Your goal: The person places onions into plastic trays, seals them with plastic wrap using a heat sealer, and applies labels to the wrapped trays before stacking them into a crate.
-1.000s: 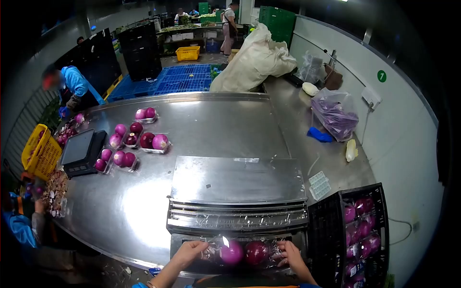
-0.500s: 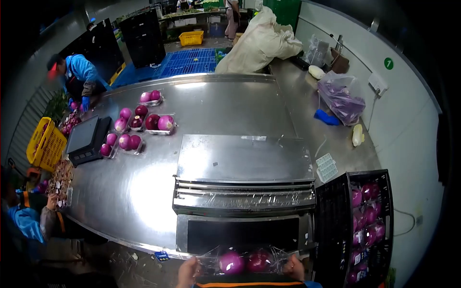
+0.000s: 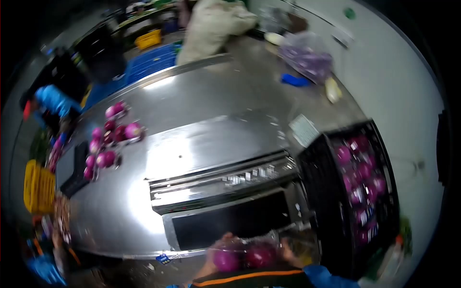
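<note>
A clear-wrapped tray with two purple onions (image 3: 242, 255) sits close to my body at the bottom edge, just in front of the wrapping machine (image 3: 225, 192). My left hand (image 3: 214, 253) grips the tray's left end and my right hand (image 3: 289, 250) grips its right end. Loose film bunches around the pack. The view is blurred and tilted. A black crate (image 3: 319, 192) of wrapped onion packs stands right of my right hand.
Several trays of purple onions (image 3: 108, 139) lie at the steel table's left side by a black scale (image 3: 77, 168). A person in blue (image 3: 53, 103) works far left beside a yellow basket (image 3: 36, 187). A purple bag (image 3: 307, 60) and white sack (image 3: 211, 24) lie at the back.
The wrapped tray came off the machine's plate toward my body with both hands still on it. My head has swung and tilted, so the scene now looks rotated and blurred.
</note>
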`<state>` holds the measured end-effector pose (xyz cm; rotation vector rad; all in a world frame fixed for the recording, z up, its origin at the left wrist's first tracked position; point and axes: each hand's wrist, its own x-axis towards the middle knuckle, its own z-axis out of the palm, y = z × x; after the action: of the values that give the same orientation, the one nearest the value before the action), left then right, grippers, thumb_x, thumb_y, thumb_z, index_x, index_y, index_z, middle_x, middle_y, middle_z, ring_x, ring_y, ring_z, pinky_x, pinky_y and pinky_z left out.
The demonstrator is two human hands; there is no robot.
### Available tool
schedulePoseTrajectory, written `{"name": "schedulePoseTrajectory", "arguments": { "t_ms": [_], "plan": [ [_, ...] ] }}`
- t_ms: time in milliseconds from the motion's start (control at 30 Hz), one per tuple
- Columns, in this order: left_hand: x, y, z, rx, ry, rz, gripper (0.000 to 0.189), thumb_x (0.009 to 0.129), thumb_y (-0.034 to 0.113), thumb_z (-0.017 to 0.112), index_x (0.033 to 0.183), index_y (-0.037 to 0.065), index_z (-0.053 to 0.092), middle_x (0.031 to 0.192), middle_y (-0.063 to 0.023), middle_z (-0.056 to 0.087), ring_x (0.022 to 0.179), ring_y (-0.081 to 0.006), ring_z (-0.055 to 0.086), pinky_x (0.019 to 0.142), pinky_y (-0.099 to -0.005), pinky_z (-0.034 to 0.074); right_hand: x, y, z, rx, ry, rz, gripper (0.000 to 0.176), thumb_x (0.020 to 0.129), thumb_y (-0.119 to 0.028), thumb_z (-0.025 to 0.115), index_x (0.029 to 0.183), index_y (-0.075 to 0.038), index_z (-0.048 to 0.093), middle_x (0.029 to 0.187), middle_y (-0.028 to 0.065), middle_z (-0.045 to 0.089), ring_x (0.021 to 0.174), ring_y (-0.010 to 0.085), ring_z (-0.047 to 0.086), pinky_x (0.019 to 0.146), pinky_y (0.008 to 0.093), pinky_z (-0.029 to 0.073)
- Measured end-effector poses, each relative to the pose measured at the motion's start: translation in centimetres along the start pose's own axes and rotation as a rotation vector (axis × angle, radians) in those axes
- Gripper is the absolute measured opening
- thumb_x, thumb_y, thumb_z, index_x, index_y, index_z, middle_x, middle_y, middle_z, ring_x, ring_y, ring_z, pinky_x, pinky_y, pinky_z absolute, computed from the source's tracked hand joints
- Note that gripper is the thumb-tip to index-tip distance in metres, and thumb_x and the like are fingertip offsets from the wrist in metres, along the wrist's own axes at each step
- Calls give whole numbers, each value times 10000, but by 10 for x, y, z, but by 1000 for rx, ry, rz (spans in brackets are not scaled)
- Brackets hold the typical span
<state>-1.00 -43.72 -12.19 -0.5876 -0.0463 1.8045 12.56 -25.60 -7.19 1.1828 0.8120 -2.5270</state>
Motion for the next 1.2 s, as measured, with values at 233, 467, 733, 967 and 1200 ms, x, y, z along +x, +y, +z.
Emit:
{"name": "schedulePoseTrajectory", "arguments": {
  "t_ms": [233,467,733,967,1200],
  "plan": [
    [97,-84,138,1347,-201,-114,456,914,335,415,1267,59,328,1192,-139,430,1133,-247,436,938,-382,374,-103,-79,-69,56,-128,-1023,524,874,-352,469,1327,-112,357,1311,91,414,1179,245,428,975,453,359],
    [235,-171,231,2283,-998,387,286,797,16,551,1080,3,510,1130,-147,498,1012,-267,513,829,-315,424,-220,-148,-192,544,439,-1175,685,837,-639,343,1221,-85,465,1158,132,534,1048,285,524,908,456,420],
    [341,-220,179,2878,-1250,205,283,843,292,495,840,25,586,742,-125,619,690,-285,607,613,-388,481,-119,-97,-266,957,706,-688,540,841,-562,451,1130,-115,541,1132,91,561,1048,272,517,935,474,382],
    [340,-217,180,2897,-1159,125,236,819,252,508,839,26,572,731,-155,600,684,-342,587,616,-426,476,-110,-111,-247,996,729,-710,417,870,-422,502,1147,-111,513,1113,56,558,1047,243,505,920,463,389],
    [342,-217,177,2959,-1111,80,239,808,221,472,755,25,598,736,-158,610,688,-341,594,630,-426,477,-102,-111,-244,444,926,-818,604,781,-236,675,1269,-90,350,1176,71,490,1060,228,484,866,413,435]
  ]
}}
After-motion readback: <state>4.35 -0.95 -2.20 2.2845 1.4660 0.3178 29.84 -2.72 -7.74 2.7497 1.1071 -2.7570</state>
